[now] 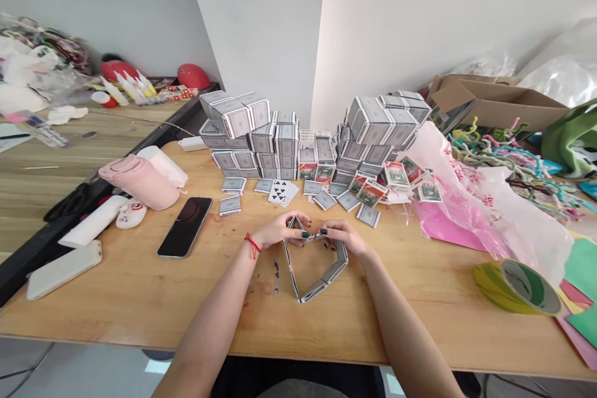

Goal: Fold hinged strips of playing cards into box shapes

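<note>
Both hands grip a loop of folded playing cards (334, 270), linked end to end, near the table's front edge. My left hand (283, 229) pinches its far left corner, where a card stands in a peak. My right hand (341, 234) is closed on the far right part of the loop, its thumb close to my left thumb. What lies under the fingers is partly hidden. Beyond the hands lie small piles of cards (325, 200) face down and a face-up fan of cards (282, 192). Behind them stand stacked blocks of folded cards (277, 148).
A phone (185, 227), a pink pouch (140, 180) and a white box (65, 269) lie on the left. To the right are red-green card boxes (396, 175), a plastic bag (466, 180), a tape roll (517, 286) and coloured paper (581, 283). A cardboard box (504, 102) stands behind.
</note>
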Motion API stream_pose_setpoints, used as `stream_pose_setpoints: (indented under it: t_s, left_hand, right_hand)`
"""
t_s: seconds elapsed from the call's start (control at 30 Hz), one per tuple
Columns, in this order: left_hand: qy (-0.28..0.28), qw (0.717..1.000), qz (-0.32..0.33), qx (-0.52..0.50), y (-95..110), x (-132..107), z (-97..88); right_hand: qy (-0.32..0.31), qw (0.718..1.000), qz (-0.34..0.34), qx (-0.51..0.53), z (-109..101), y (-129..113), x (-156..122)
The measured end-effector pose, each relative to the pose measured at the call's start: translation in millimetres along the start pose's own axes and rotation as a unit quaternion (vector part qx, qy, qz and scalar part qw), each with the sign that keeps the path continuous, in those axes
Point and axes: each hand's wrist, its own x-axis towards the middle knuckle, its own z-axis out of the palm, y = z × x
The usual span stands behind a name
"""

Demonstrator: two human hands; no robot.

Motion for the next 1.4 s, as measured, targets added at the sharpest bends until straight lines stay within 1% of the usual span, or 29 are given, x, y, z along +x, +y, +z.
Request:
stream_pose_setpoints:
  t_s: [0.27, 0.37, 0.53, 0.67, 0.87, 0.97, 1.2, 1.4]
  left_hand:
    - [0.062, 0.997, -0.009, -0.044, 1, 3, 2.8]
    - [0.07, 0.996, -0.013, -0.046, 1, 4, 3.6]
    - [0.076, 0.996, -0.006, -0.041, 2, 4, 5.3]
    - [0.097, 0.994, 0.0, -0.045, 1, 6, 6.7]
    - [0.122, 0.99, 0.011, -0.071, 0, 8, 10.0]
    - [0.124, 0.99, 0.018, -0.058, 1, 7, 11.3]
    - [0.144, 0.989, 0.032, 0.012, 3, 6, 11.6]
    - [0.143, 0.989, 0.038, 0.019, 3, 6, 12.5]
  right_hand:
    - [0.008, 0.999, -0.031, -0.018, -1, 0, 1]
    - [0.015, 0.998, -0.043, -0.034, -1, -2, 1]
    - [0.029, 0.998, -0.04, -0.043, -2, -3, -1]
    - [0.041, 0.998, -0.043, -0.024, -2, -2, -1]
    - [0.083, 0.996, -0.02, 0.024, 1, -2, 1]
    - [0.084, 0.995, -0.022, 0.04, 2, -2, 1]
    - [0.075, 0.996, -0.011, 0.055, 3, -2, 1]
    - [0.073, 0.995, -0.019, 0.061, 3, -1, 0]
